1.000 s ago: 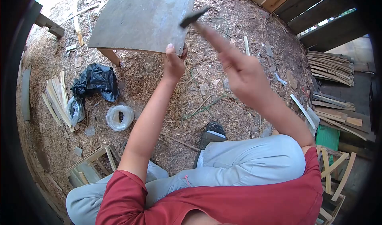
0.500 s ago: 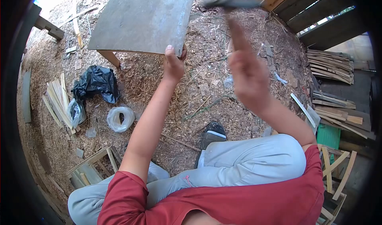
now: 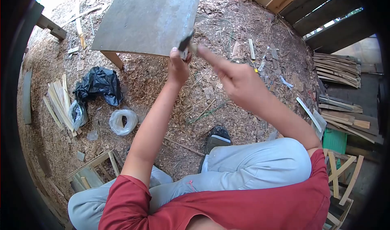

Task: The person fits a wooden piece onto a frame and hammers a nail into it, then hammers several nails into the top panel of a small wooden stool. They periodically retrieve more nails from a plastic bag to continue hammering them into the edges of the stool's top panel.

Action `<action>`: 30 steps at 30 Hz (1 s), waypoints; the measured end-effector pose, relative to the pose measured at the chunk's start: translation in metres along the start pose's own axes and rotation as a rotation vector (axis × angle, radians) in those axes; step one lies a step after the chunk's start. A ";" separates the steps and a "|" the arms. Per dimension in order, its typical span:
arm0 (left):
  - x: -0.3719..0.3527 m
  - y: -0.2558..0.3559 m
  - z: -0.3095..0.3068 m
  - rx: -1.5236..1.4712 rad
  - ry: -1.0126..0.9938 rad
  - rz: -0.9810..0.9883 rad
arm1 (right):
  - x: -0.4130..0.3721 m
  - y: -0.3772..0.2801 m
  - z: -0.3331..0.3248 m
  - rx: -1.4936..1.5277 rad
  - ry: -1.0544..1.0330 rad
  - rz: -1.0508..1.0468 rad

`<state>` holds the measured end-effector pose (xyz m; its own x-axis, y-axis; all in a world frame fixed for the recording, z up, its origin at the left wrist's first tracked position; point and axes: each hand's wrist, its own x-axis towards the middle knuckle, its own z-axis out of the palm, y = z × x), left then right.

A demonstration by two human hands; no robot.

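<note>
A wide grey board (image 3: 142,20) on a wooden leg (image 3: 112,60) stands ahead of me, like a small tabletop. At its near right corner, my left hand (image 3: 178,70) is closed round the edge, thumb uppermost. My right hand (image 3: 243,82) grips a hammer (image 3: 187,41), index finger stretched along the handle. The dark hammer head is down at that same corner, just beside my left thumb. Whether a nail is under the head is hidden.
Left lie a black plastic bag (image 3: 97,85), a roll of clear plastic (image 3: 123,122) and wood strips (image 3: 59,98). A small wooden frame (image 3: 95,173) is near my knee. Stacked slats (image 3: 337,69) and a green container (image 3: 335,138) stand right. Wood chips cover the ground.
The hammer has swung down and left from its raised position to the board's corner, my right hand moving with it. My left hand keeps its grip; the board has barely shifted.
</note>
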<state>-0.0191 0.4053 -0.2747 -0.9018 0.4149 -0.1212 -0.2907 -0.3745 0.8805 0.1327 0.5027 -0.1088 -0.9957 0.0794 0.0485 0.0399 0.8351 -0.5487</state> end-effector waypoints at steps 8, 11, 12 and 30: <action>0.002 0.001 0.001 0.042 -0.065 0.026 | -0.003 0.002 0.002 0.116 0.214 -0.073; 0.006 -0.003 -0.003 0.033 -0.049 0.028 | 0.000 0.006 0.007 0.155 0.103 0.008; 0.005 -0.007 -0.006 0.037 -0.082 0.033 | -0.001 0.005 0.000 0.162 0.098 0.017; 0.011 -0.016 -0.020 -0.093 -0.160 -0.050 | -0.005 0.016 0.020 0.054 -0.008 0.079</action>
<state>-0.0309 0.3990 -0.2997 -0.8249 0.5591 -0.0829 -0.3691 -0.4217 0.8283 0.1370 0.5049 -0.1343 -0.9902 0.1395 -0.0031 0.1139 0.7958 -0.5947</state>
